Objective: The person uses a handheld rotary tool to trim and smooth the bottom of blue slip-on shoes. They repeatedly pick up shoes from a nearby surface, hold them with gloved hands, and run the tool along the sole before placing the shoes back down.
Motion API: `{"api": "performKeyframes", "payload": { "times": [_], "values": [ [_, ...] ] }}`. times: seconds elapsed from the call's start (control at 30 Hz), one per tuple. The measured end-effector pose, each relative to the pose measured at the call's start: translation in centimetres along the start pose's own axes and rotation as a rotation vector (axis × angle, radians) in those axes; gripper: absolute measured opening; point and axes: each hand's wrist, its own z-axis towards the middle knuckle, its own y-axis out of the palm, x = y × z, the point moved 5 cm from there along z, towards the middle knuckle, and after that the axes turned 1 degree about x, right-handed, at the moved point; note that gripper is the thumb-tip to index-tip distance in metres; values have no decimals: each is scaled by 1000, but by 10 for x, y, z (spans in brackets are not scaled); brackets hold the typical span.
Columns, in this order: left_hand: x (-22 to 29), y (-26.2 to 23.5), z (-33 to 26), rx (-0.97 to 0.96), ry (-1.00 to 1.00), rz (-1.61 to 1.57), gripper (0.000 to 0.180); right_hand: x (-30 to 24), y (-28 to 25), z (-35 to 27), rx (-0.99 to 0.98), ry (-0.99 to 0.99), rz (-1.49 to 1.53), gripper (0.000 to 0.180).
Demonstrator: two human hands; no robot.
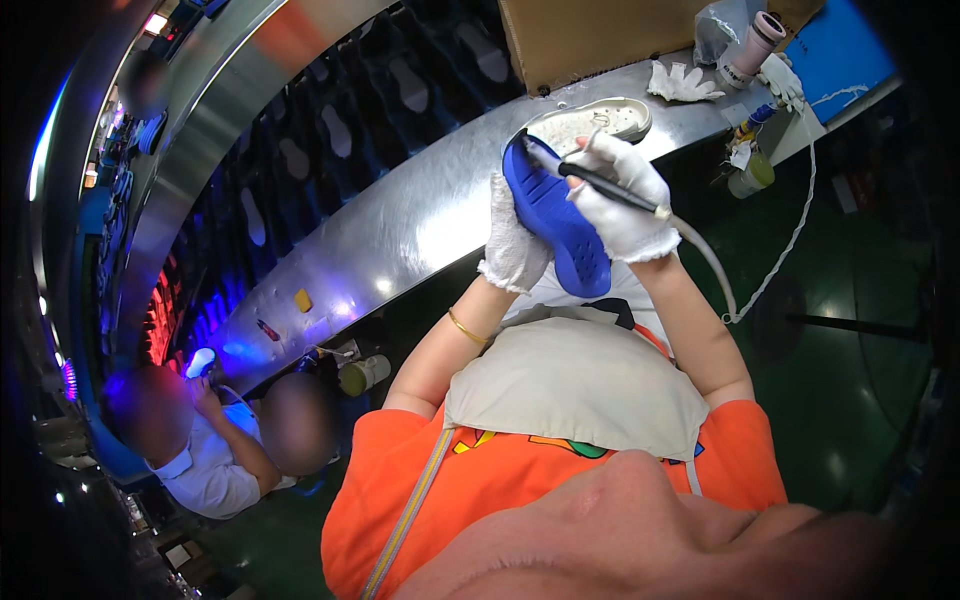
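In my gloved left hand is a blue shoe sole, gripped along its left edge and tilted up over my lap. The sole has grooves at its upper end and small holes lower down. My right hand, also in a white glove, is closed round a black-handled glue brush. Its pale bristle end touches the upper inside of the sole. From the brush's rear end a whitish hose curves down to the right. Just beyond the sole, a white shoe sole lies on the metal bench.
A metal bench edge curves along a dark conveyor carrying several soles. At the back stand a cardboard box and a pink bottle, near a loose white glove. A co-worker sits at the lower left.
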Motion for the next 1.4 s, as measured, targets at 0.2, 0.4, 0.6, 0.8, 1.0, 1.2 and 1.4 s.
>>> {"api": "performKeyframes", "payload": {
  "times": [0.2,0.4,0.6,0.8,1.0,1.2,1.4],
  "values": [
    [2,-19,1,110,32,-41,72,-6,6,-14,-32,381,180,40],
    [5,-27,5,132,-57,-31,69,-6,12,-24,-215,20,-43,36],
    [15,-32,-7,123,-146,-4,66,0,6,-44,-155,246,67,32],
    [8,-32,-23,-1,-259,54,75,-13,8,-64,-269,290,48,26],
    [-14,-31,-44,0,-333,203,91,2,-8,-68,-221,150,-41,21],
    [7,-13,-18,-36,-97,55,105,8,-2,-57,-182,402,176,17],
    [21,-30,15,-61,43,-72,103,-15,16,-34,-265,115,69,16]
  ]
}}
